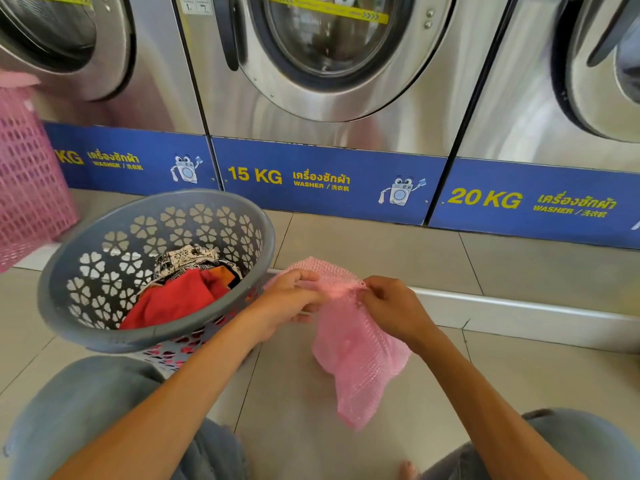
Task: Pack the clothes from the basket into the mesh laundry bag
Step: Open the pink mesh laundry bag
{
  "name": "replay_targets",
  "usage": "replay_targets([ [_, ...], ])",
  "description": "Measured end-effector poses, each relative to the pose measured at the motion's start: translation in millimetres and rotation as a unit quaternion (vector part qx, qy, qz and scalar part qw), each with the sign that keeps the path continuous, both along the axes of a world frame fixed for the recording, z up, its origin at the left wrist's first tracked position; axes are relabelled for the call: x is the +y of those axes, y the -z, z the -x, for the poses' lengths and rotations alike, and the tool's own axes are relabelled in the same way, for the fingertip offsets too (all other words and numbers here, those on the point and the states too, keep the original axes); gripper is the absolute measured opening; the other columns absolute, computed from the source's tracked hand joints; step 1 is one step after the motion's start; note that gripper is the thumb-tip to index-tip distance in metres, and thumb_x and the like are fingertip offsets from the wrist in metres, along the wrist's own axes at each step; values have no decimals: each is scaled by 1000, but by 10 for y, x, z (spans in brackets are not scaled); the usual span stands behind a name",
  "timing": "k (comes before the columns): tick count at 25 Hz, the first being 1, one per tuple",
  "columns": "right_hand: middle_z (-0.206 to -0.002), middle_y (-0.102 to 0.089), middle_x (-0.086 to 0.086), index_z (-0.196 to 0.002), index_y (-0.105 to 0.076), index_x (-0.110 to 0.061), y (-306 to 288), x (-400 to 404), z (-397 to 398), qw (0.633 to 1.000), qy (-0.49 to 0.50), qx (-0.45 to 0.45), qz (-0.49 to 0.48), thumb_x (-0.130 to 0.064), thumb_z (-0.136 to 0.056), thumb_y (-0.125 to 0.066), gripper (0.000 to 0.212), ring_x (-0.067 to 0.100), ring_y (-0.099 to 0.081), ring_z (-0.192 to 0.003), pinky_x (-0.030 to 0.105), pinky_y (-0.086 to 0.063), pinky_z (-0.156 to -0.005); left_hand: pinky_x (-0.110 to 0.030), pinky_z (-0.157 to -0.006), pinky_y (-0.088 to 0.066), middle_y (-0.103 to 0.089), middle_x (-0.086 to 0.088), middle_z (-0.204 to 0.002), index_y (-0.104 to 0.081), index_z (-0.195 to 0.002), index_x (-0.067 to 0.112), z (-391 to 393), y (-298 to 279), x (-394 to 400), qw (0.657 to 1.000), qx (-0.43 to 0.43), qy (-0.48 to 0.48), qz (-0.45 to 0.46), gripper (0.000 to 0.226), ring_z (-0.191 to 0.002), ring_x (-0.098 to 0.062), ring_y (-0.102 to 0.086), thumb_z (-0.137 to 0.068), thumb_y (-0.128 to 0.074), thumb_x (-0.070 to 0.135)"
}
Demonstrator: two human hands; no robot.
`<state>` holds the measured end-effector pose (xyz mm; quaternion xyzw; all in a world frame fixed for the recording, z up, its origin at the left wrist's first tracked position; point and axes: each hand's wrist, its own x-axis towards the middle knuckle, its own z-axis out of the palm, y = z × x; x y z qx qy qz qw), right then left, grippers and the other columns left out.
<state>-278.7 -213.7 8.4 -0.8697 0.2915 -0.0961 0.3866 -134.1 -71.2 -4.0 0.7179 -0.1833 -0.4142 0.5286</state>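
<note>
A grey plastic basket point(86, 244) with flower-shaped holes sits tilted on the floor at the left. Inside lie a red garment point(173, 301), a black-and-white patterned cloth point(187, 256) and a bit of orange fabric. A pink mesh laundry bag point(356, 351) hangs in front of me, right of the basket. My left hand point(291, 304) pinches the bag's top edge on the left side. My right hand point(391, 308) grips the same edge a little to the right. The bag droops below both hands toward the floor.
Steel front-loading washers point(329, 64) with blue labels line the wall ahead, on a raised tiled step point(519, 306). A pink plastic hamper point(27, 174) stands at the far left. My knees in grey trousers point(97, 410) frame the tiled floor.
</note>
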Motion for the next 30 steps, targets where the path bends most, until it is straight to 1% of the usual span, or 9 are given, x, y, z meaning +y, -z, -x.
replay_targets([
  [3,-89,-71,-3,-94,-73,-22,-106,12,41,996,2,-35,-88,-24,-99,-51,22,15,-65,-85,30,-51,-75,-37,-89,-57,-66,-5,-114,-60,-123,25,-18,86,19,996,-59,25,-57,41,-99,-15,-64,-85,-71,14],
  [5,-83,-69,-3,-86,-73,-23,-190,31,60,989,5,-55,-140,-23,-97,-54,22,16,-62,-81,32,-48,-73,-35,-88,-54,-63,-1,-120,-56,-129,27,-48,153,43,992,-64,54,-97,45,-109,-16,-61,-87,-69,18],
  [9,-75,-64,-6,-81,-74,-17,-297,30,115,974,-33,-74,-209,-25,-93,-63,17,16,-57,-75,34,-43,-70,-31,-82,-54,-60,-4,-124,-52,-134,22,-30,331,77,988,-12,64,-142,55,-112,-19,-58,-84,-70,13],
  [12,-79,-67,-1,-85,-74,-16,-341,31,151,950,-72,-88,-291,-25,-92,-67,13,16,-61,-75,31,-46,-71,-30,-79,-51,-60,-2,-115,-53,-128,16,6,393,75,986,13,74,-148,45,-106,-17,-57,-86,-66,8],
  [15,-77,-65,5,-91,-73,-11,-404,7,159,912,-90,-101,-388,-19,-91,-67,10,17,-60,-68,27,-47,-65,-37,-92,-47,-63,-2,-120,-60,-119,13,14,487,118,980,57,89,-170,35,-108,-18,-57,-84,-65,15],
  [19,-75,-66,6,-95,-71,-5,-457,-36,157,894,-86,-116,-424,-21,-82,-69,20,16,-62,-65,25,-50,-61,-38,-90,-40,-67,2,-115,-69,-103,25,-41,428,146,985,141,66,-75,34,-108,-19,-58,-69,-73,31],
  [22,-79,-66,9,-95,-73,-5,-444,-122,149,913,-34,-130,-385,-17,-89,-67,14,19,-61,-67,26,-50,-62,-42,-101,-39,-72,-2,-121,-69,-106,20,-184,305,153,989,146,27,5,24,-117,-21,-63,-83,-67,29],
  [25,-79,-62,9,-92,-71,-7,-454,-185,151,889,-23,-171,-424,-17,-88,-67,11,20,-57,-65,29,-46,-59,-45,-108,-41,-73,-8,-121,-61,-106,15,-251,219,163,980,184,-12,76,11,-120,-25,-64,-96,-56,16],
  [30,-73,-61,5,-86,-68,-8,-529,-122,147,849,-56,-198,-488,-19,-81,-68,12,16,-57,-60,25,-48,-54,-46,-106,-46,-68,-15,-127,-63,-123,6,-66,319,86,975,217,11,46,32,-115,-26,-64,-93,-58,15],
])
